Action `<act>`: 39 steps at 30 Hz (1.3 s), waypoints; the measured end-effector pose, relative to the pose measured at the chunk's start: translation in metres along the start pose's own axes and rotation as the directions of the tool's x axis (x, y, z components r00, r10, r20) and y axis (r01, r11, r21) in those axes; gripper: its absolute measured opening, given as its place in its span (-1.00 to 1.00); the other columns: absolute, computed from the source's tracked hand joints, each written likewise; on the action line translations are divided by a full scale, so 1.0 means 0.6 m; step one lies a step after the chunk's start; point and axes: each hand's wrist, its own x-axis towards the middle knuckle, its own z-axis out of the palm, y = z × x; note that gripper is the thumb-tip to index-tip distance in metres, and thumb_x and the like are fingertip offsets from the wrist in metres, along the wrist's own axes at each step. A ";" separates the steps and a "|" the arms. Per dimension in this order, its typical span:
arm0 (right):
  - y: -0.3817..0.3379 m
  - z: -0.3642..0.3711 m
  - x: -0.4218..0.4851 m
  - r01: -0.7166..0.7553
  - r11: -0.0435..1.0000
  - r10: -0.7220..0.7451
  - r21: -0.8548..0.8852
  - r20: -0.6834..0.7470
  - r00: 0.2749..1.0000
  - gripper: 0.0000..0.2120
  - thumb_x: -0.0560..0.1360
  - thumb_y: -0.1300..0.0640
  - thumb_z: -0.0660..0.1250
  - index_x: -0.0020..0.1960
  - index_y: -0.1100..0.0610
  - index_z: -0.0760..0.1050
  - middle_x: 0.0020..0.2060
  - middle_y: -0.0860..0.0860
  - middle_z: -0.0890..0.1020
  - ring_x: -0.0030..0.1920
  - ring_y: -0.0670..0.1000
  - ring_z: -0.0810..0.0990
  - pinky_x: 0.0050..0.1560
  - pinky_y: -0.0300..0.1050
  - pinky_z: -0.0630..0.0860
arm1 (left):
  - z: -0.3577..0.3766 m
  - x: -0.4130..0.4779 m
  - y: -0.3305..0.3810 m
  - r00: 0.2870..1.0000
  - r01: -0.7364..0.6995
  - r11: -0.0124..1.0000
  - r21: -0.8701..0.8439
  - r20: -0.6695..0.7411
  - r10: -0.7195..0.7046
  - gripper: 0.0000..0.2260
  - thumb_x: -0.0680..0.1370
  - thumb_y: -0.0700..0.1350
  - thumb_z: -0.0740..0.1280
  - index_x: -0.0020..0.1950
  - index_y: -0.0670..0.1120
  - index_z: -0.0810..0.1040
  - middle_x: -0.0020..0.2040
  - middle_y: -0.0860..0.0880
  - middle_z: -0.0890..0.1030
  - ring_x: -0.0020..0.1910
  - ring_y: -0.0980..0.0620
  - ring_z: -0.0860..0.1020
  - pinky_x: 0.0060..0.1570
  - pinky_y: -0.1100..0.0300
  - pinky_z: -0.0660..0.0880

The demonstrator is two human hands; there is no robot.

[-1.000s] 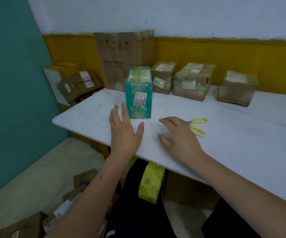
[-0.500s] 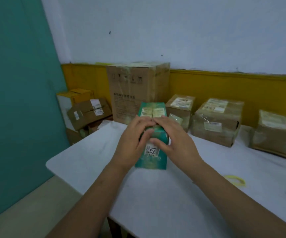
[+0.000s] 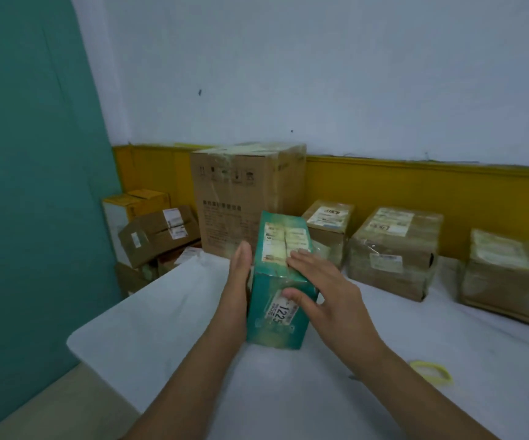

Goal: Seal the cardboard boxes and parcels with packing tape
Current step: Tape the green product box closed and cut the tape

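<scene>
Both hands have parted since half a second ago, when they met on the upper front of the teal box (image 3: 275,328): the left hand (image 3: 237,281) now lies along its left side and the right hand (image 3: 330,300) reaches over its top. Under them the white table (image 3: 168,338) carries everything else. A tall brown carton (image 3: 241,198) stands at the back, its top glossy with tape. To the right of it sit three brown parcels (image 3: 393,249), which also look wrapped in clear film or tape. The teal box stands upright near the table's front left corner, in front of the carton. It has a sheen over its top seam, so it seems taped already, and this looks like a final check or press. The left fingers are straight and pressed together flat against the side. The right fingers lie slightly spread across the top, with the thumb on the front label clasping the upper edge. Whether the labelled boxes (image 3: 158,236) stacked beyond the table's left end still need sealing cannot be told. A yellow scissors handle (image 3: 431,371) lies near the right forearm.
</scene>
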 end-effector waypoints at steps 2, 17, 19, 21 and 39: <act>-0.006 -0.016 -0.016 0.082 0.996 -0.081 -0.037 0.019 0.997 -0.52 0.52 -0.11 0.32 0.39 0.01 0.49 0.40 -0.20 0.42 0.44 -0.27 0.28 0.47 -0.24 0.26 | 0.010 0.006 0.018 0.972 0.230 0.972 -0.055 0.058 -0.227 -0.44 0.58 0.31 0.07 0.30 -0.04 0.57 0.09 -0.15 0.70 -0.05 -0.10 0.71 -0.16 0.07 0.63; 0.000 -0.238 -0.008 -0.567 0.541 0.495 0.621 0.311 0.812 -0.37 0.37 -0.08 0.52 0.38 -0.06 0.40 0.12 0.02 0.69 0.09 0.10 0.69 0.16 0.18 0.58 | 0.183 0.052 -0.048 0.929 -0.223 0.973 0.063 0.317 0.193 -0.15 0.28 0.08 0.51 0.54 0.07 0.27 0.29 -0.08 0.60 0.18 -0.12 0.63 0.00 0.01 0.63; 0.021 -0.243 -0.020 -0.532 0.623 0.494 0.573 0.238 0.836 -0.43 0.38 -0.13 0.51 0.32 -0.05 0.45 0.10 0.01 0.70 0.08 0.08 0.69 0.17 0.19 0.57 | 0.196 0.057 -0.063 0.915 -0.272 0.961 0.057 0.325 0.239 -0.12 0.27 0.05 0.50 0.56 0.05 0.25 0.29 -0.08 0.60 0.16 -0.10 0.64 -0.07 0.08 0.63; 0.037 -0.237 -0.027 -0.510 0.686 0.520 0.519 0.140 0.843 -0.49 0.35 -0.17 0.46 0.25 -0.04 0.50 0.05 -0.03 0.71 0.03 0.03 0.71 0.13 0.14 0.60 | 0.199 0.061 -0.072 0.902 -0.322 0.943 0.089 0.330 0.277 -0.13 0.32 0.02 0.50 0.58 0.08 0.21 0.34 -0.04 0.57 0.21 -0.06 0.62 -0.06 0.11 0.62; 0.022 -0.233 -0.013 -0.324 0.921 0.352 -0.216 0.107 0.930 0.42 0.08 -0.49 0.47 0.48 -0.20 -0.54 0.49 -0.22 0.04 0.45 -0.10 0.17 0.40 0.00 0.33 | 0.195 0.035 -0.110 0.903 -0.419 0.846 0.331 0.054 0.426 -0.03 0.16 0.62 0.29 0.45 0.48 -0.10 0.58 0.12 0.03 0.48 0.18 0.26 0.25 0.32 0.42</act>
